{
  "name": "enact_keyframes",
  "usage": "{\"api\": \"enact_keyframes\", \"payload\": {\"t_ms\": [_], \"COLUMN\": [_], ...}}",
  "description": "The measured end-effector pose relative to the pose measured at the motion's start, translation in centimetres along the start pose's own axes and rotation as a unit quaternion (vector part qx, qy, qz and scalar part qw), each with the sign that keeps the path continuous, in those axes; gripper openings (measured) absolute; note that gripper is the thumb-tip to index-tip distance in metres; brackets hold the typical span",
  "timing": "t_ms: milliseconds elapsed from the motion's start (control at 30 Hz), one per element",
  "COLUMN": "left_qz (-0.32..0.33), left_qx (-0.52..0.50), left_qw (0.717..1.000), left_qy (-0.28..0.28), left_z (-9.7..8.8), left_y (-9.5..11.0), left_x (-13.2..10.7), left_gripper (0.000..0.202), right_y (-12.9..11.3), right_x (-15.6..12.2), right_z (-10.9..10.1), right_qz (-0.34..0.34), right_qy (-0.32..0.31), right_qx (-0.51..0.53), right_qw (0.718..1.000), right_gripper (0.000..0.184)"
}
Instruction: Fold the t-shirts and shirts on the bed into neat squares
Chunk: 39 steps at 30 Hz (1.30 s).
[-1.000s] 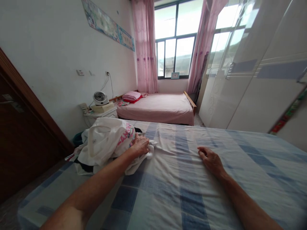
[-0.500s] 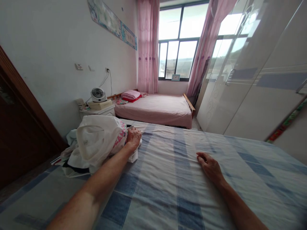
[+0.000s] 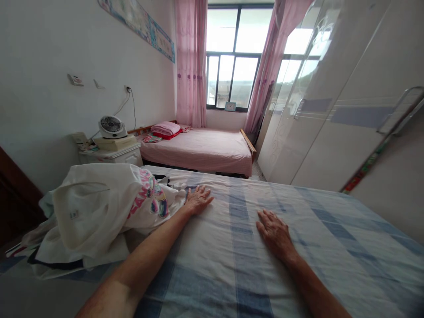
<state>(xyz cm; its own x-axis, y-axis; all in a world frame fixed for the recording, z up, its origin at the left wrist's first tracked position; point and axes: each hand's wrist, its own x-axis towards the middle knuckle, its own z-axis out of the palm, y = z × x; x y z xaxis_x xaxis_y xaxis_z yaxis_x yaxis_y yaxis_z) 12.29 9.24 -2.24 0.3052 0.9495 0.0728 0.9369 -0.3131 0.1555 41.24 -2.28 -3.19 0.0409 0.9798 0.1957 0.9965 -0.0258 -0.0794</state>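
Observation:
My left hand (image 3: pixel 199 200) lies on the blue and white checked bed sheet (image 3: pixel 215 256), palm down with its fingers spread. Just left of it is a heap of clothes, topped by a white T-shirt (image 3: pixel 99 216) with pink lettering and a colourful print. The shirt's neckline faces me, and dark and pale garments show under it. My right hand (image 3: pixel 274 229) rests flat on the same sheet further right, fingers stretched forward, holding nothing. Small wrinkles run through the cloth between the two hands.
Beyond this bed stands a second bed (image 3: pixel 212 150) with a pink sheet and folded pink bedding (image 3: pixel 166 128). A small fan (image 3: pixel 111 126) sits on a box on the white nightstand (image 3: pixel 122 155). Glossy wardrobe doors (image 3: pixel 318 137) line the right side.
My left hand has come off the clothes and now lies spread on the sheet. My right hand has flattened onto the sheet. The view has turned slightly right.

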Motion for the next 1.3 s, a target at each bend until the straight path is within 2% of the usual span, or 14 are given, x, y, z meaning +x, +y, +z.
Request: {"api": "enact_keyframes", "payload": {"t_ms": [100,267,400,500,633,700,733,800,833,900,967,1067,1300], "left_qz": [-0.053,-0.086,-0.108,-0.103,-0.067,-0.007,0.046,0.13,0.15,0.154,0.131,0.1,0.101], "left_qx": [0.0,-0.003,-0.008,-0.003,0.005,-0.003,-0.018,-0.043,-0.053,-0.064,-0.068,-0.069,-0.083], "left_qw": [0.999,0.996,0.994,0.995,0.998,1.0,0.999,0.99,0.986,0.984,0.988,0.992,0.991], "left_qy": [0.012,0.008,0.01,0.013,0.005,-0.006,-0.009,-0.039,-0.051,-0.064,-0.054,-0.019,-0.008], "left_z": [0.2,0.6,0.8,0.3,-0.6,-0.9,-1.0,-1.2,-1.2,-1.3,-1.2,-1.0,-0.9], "left_y": [-0.5,-1.0,-1.3,-0.8,1.7,3.3,4.0,5.0,5.2,5.1,4.7,4.2,4.2], "left_x": [2.9,6.7,7.8,7.3,3.9,0.8,-1.1,-5.2,-7.2,-10.7,-13.0,-14.2,-13.8], "left_gripper": [0.061,0.065,0.066,0.062,0.053,0.05,0.05,0.052,0.053,0.054,0.054,0.052,0.053], "right_y": [0.1,0.0,-0.2,-0.1,0.0,0.1,0.2,0.3,0.3,0.3,0.3,0.5,0.9], "right_x": [0.0,0.2,0.3,0.3,0.4,0.5,0.6,0.6,0.6,0.6,0.6,0.7,0.9], "right_z": [0.0,-0.3,-0.4,-0.4,-0.2,-0.1,0.0,0.1,0.1,0.1,0.1,0.2,0.8], "right_qz": [-0.003,0.001,0.001,-0.001,0.001,-0.004,-0.007,-0.013,-0.015,-0.014,-0.012,-0.014,-0.03], "right_qy": [-0.005,-0.012,-0.009,-0.003,-0.004,-0.001,0.002,0.005,0.004,0.003,0.002,0.003,0.009], "right_qx": [-0.004,0.005,0.012,0.023,0.032,0.033,0.032,0.028,0.025,0.02,0.017,0.02,0.008], "right_qw": [1.0,1.0,1.0,1.0,0.999,0.999,0.999,1.0,1.0,1.0,1.0,1.0,0.999], "right_gripper": [0.05,0.051,0.05,0.05,0.051,0.051,0.051,0.052,0.052,0.052,0.052,0.053,0.053]}}
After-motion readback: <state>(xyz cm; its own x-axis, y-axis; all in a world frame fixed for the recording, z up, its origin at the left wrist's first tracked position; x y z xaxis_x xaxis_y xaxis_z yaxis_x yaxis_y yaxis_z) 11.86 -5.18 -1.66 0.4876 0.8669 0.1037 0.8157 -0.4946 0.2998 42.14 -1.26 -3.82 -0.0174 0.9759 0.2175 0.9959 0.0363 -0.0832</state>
